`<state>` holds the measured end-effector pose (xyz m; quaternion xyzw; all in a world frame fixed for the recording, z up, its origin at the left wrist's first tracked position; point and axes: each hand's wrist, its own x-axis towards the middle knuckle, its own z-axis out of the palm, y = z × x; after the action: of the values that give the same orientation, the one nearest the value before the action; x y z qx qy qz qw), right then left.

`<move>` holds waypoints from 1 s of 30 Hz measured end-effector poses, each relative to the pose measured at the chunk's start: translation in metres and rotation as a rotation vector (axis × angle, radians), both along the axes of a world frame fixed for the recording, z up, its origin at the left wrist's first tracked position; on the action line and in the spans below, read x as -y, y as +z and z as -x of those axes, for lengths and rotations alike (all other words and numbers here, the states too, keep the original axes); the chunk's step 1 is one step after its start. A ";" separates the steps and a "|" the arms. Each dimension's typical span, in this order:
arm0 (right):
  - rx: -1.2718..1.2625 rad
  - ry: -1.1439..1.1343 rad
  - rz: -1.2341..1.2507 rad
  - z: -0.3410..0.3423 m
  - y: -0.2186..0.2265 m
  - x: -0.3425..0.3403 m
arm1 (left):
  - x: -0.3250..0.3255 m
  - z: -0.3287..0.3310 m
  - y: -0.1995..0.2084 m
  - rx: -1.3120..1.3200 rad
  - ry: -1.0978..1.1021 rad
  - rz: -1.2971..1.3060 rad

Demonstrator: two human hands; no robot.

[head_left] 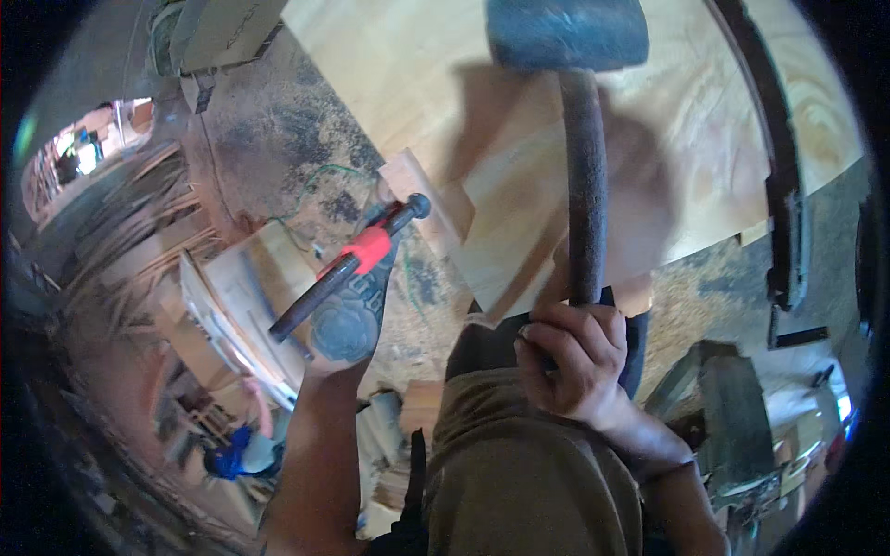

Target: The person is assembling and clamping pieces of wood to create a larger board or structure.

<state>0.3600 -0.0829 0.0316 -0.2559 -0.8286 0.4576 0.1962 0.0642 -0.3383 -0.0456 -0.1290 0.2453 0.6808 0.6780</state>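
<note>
My right hand (575, 357) is closed round the lower end of a mallet's dark handle. The mallet (584, 176) stands out ahead of me, its thick blackish head over a pale wooden panel (691, 176) and casting a shadow there. On the left, my tattooed left hand (348, 320) reaches forward toward the panel's near-left edge. A dark rod with a red middle and a round knob (357, 259) crosses in front of it. My left fingers are hidden, so their grip on the rod does not show. A small wooden piece (422, 190) sits at the panel's edge, beside the knob.
A long dark metal bar (779, 167) runs across the panel's right side. Boards (209, 315) lean at the left, with stacked timber strips (120, 241) beyond. Sawdust covers the floor (287, 111), where a thin green cord lies. A dark bulky object (732, 417) stands at the lower right.
</note>
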 end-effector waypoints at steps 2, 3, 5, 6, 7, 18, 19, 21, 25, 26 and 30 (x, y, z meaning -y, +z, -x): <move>0.065 -0.074 0.013 0.005 0.001 -0.001 | 0.010 -0.018 -0.002 0.009 0.084 -0.075; 0.074 -0.072 0.033 0.004 0.002 -0.003 | 0.016 -0.038 0.001 0.017 0.130 -0.110; 0.075 -0.123 -0.081 0.004 -0.001 -0.011 | 0.016 -0.090 -0.009 0.041 0.238 -0.181; 0.020 -0.189 -0.155 0.016 0.001 -0.014 | -0.081 -0.067 -0.058 0.013 0.309 -0.219; 0.003 -0.163 -0.190 0.034 0.004 -0.009 | -0.169 -0.024 -0.096 -0.037 0.396 -0.250; 0.338 -0.395 0.033 0.034 -0.005 -0.046 | -0.180 -0.160 -0.055 0.242 0.544 -0.212; 0.343 -0.393 0.021 0.038 -0.005 -0.046 | -0.181 -0.159 -0.050 0.285 0.533 -0.225; 0.353 -0.370 -0.024 0.044 -0.011 -0.046 | -0.178 -0.155 -0.050 0.342 0.537 -0.275; 0.278 -0.306 -0.114 0.029 -0.033 -0.062 | -0.172 -0.138 -0.047 0.271 0.458 -0.342; 0.301 -0.299 -0.153 0.027 -0.027 -0.064 | -0.176 -0.131 -0.041 0.169 0.382 -0.261; 0.342 -0.241 -0.251 0.018 -0.028 -0.073 | -0.182 -0.132 -0.041 0.228 0.398 -0.255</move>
<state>0.3425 -0.0094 0.0037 -0.4001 -0.8637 0.2742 0.1366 0.1961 -0.1568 -0.0870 -0.1641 0.0495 0.8072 0.5648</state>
